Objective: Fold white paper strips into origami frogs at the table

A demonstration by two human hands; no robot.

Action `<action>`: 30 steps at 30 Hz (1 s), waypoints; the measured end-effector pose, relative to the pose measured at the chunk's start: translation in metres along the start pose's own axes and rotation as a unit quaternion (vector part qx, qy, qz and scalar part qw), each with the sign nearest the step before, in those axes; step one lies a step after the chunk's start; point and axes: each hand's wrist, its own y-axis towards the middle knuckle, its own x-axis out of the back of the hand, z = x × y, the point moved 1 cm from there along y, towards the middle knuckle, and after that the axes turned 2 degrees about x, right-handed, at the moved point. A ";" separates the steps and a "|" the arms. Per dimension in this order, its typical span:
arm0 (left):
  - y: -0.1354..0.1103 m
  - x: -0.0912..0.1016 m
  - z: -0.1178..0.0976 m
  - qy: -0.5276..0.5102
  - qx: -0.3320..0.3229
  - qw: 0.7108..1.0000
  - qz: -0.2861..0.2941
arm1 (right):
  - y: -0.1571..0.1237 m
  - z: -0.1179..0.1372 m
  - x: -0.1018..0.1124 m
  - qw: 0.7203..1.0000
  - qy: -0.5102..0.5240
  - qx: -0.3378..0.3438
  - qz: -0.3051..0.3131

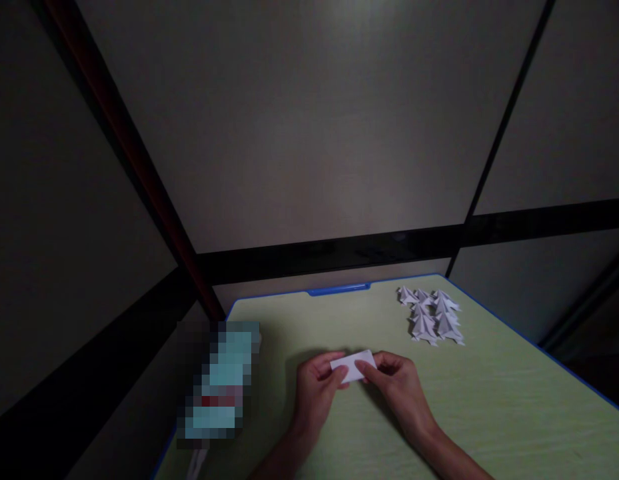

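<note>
A small folded white paper (354,367) is held between my two hands, just above the table. My left hand (316,383) pinches its left end, thumb on top and fingers behind. At the other end my right hand (396,383) grips it the same way, with the thumb pressed on the paper's face. The paper is a narrow rectangle, slightly tilted up to the right. Several folded white paper figures (434,317), pointed and star-like, stand in close rows beyond my right hand.
The light green table (499,393) has a blue edge and a blue handle-like strip (339,289) at its far side. A pixelated, screen-like object (222,380) with a cable (196,461) lies at the left. Behind the table rise pale panels (319,133) with dark bands.
</note>
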 end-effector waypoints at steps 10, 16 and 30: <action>0.000 0.000 -0.001 -0.008 0.002 1.000 -0.014 | 0.002 -0.001 0.001 0.997 0.064 -0.027 -0.028; 0.001 0.001 0.001 -0.003 0.001 1.000 -0.018 | 0.003 -0.002 0.002 0.995 0.089 -0.030 -0.039; -0.003 -0.001 0.009 0.080 -0.046 0.995 0.036 | 0.002 0.000 0.002 0.986 0.160 0.041 -0.025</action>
